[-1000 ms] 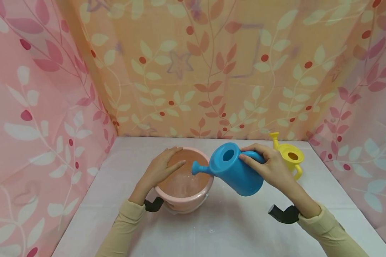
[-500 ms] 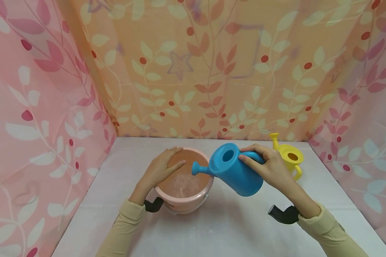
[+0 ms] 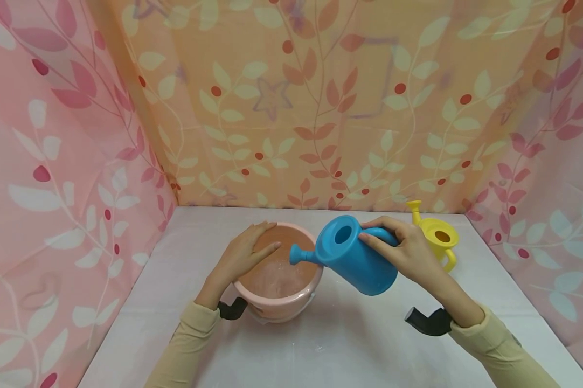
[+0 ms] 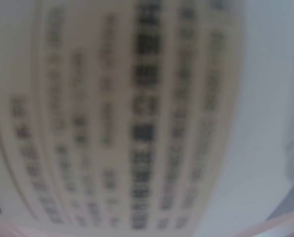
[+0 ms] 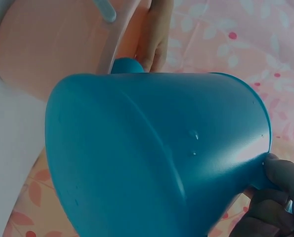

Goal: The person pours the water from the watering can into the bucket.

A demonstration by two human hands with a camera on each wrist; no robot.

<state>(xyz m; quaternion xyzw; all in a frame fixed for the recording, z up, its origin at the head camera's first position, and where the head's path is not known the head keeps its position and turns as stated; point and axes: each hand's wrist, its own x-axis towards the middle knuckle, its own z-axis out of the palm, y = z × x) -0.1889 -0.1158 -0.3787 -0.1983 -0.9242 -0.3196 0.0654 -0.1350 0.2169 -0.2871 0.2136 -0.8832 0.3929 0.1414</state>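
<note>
Blue watering can hangs tilted above the bench, just right of the pink bucket, with its short spout pointing left and reaching over the bucket's right rim. The right hand grips it from the right side, fingers curled round the handle at the can's upper edge; the right wrist view shows dark fingertips wrapped at the can's rim. The left hand lies flat on the bucket's far left rim, fingers straight and resting across the opening, well apart from the can.

The can is smooth, bright blue plastic, a squat tapered body with a round filling hole in its top face. A few small droplets cling to its underside. The bucket's inside looks wet and speckled near the bottom.

A yellow watering can stands upright on the bench just behind the right hand, at the far right. Leaf-patterned curtains close off the bench on three sides. The left wrist view is too blurred to read.
</note>
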